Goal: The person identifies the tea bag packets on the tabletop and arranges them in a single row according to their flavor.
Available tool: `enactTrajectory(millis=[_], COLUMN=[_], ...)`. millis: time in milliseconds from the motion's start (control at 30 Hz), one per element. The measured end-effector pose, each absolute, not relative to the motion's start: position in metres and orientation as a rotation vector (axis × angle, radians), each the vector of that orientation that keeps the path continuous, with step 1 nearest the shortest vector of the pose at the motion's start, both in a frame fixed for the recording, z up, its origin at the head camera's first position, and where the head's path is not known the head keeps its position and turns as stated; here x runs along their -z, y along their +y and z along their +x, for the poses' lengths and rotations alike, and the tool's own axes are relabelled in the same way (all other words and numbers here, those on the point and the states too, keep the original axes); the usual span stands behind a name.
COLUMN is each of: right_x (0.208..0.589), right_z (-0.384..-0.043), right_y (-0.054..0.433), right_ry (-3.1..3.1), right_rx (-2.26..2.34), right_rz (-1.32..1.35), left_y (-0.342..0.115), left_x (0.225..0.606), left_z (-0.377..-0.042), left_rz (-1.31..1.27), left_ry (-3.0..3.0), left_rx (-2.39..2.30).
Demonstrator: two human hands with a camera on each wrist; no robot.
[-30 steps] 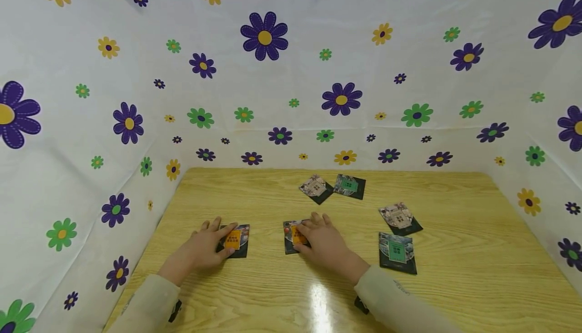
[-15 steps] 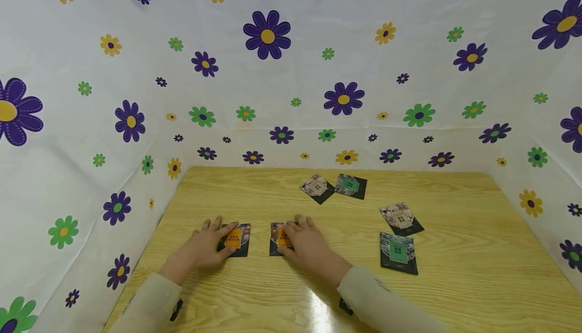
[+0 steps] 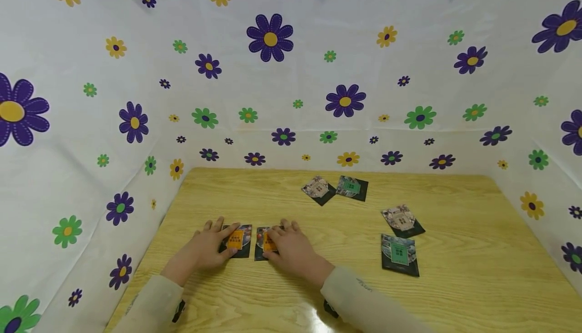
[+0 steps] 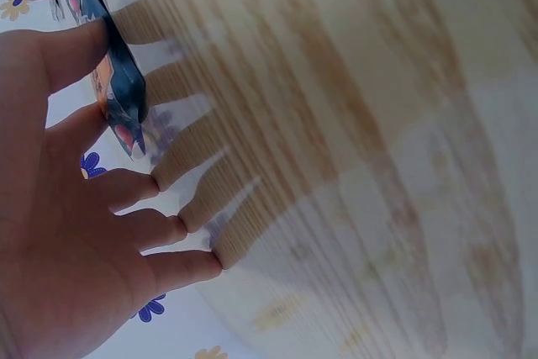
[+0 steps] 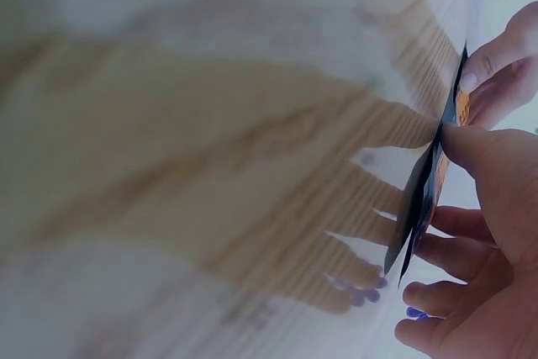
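Note:
Two dark sachets with orange labels lie flat, nearly side by side, on the wooden table. My left hand rests on the left sachet, thumb and index finger spread over its label, the other fingers touching the table. On the right sachet my right hand presses with thumb and fingertips, hiding its right part. A narrow strip of table separates the two. In the right wrist view, the dark edge of a sachet shows under the right hand. The left wrist view shows the left sachet beneath thumb and index finger.
At the back lie a beige-labelled sachet and a green-labelled sachet, touching or almost so. Right of my right hand are another beige-labelled sachet and a green-labelled sachet. Flower-patterned white cloth walls the table at back and sides.
My right hand has slid its orange-labelled sachet leftward across the table, close to the left one. The left hand has stayed in place on its sachet.

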State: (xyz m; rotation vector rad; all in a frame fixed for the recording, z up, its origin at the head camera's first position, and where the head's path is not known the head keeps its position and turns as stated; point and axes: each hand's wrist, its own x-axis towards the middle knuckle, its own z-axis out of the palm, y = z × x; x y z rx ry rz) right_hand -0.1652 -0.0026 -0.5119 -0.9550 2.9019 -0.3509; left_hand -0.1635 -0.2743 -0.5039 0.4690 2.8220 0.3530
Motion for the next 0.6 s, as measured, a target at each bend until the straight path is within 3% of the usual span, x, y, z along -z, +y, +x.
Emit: enactTrajectory(millis=[600], right_x=[0.5153], right_z=[-0.1670], right_y=[-0.0134], right_ry=[2.911], right_rx=[0.269], right_rz=[-0.937], left_y=[-0.2740], left_x=[0.5044], left_z=[-0.1637], left_rz=[0.476], left_ry=[2.824], left_rx=[-0.340])
